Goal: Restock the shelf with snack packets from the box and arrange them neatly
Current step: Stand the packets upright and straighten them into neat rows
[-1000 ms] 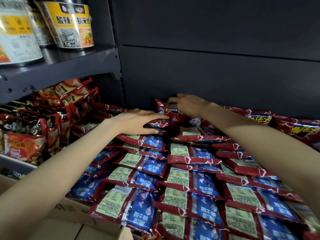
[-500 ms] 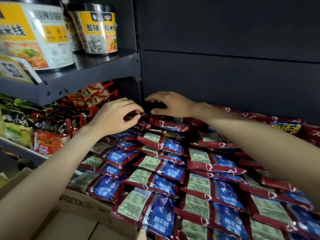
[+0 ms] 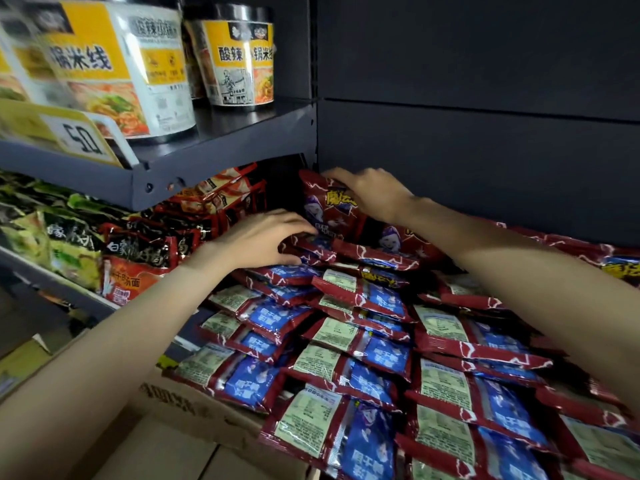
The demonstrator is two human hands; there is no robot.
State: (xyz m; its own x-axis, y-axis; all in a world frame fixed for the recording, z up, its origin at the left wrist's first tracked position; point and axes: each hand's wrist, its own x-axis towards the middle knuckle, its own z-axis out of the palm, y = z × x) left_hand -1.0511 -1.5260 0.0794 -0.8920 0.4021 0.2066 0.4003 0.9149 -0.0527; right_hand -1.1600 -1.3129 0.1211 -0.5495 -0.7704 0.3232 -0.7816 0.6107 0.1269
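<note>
Several red and blue snack packets (image 3: pixel 360 348) lie in overlapping rows across the shelf. At the back left corner one red packet (image 3: pixel 323 211) stands upright, front facing me. My right hand (image 3: pixel 372 192) grips its top edge, fingers curled over it. My left hand (image 3: pixel 263 237) reaches in just left of it, fingers curled at the lower edge of the packets there. A cardboard box (image 3: pixel 194 441) sits open below the shelf's front.
A dark upper shelf (image 3: pixel 221 154) on the left carries noodle cups (image 3: pixel 239 57) and a yellow price tag (image 3: pixel 79 136). Beneath it are noodle bags (image 3: pixel 138 265) in red, black and green. A dark back panel (image 3: pixel 485 116) rises behind the packets.
Both hands have shifted left toward the back corner. My right hand has raised a red packet upright against the back; my left hand moved in beside its lower edge.
</note>
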